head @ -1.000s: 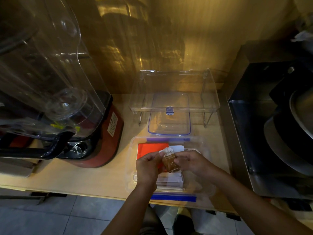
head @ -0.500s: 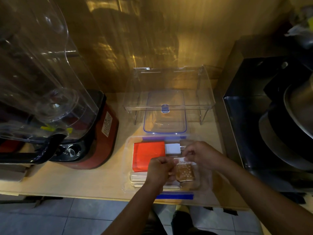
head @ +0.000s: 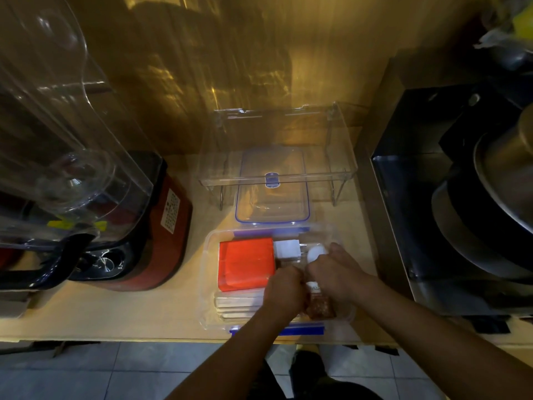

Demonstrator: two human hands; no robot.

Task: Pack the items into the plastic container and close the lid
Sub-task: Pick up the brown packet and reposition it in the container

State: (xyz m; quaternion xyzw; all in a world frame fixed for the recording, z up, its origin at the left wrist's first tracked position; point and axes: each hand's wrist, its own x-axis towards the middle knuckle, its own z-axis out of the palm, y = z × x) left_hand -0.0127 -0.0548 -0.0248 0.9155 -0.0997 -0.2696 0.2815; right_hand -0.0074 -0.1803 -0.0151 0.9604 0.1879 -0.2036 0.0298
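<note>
Container (head: 212, 256) of clear plastic sits near the surface's (head: 115, 316) front edge, holding an orange packet (head: 245, 264), white adapter (head: 285, 249) and stacked flat cards. Both hands, left (head: 284, 290) and right (head: 336, 280), curl together, pinching a brown snack packet (head: 320, 306) down inside. Its bulk might stop the lid (head: 272, 194), lying just behind, from sealing. Fingertips are hidden; the packet's label is unreadable.
</note>
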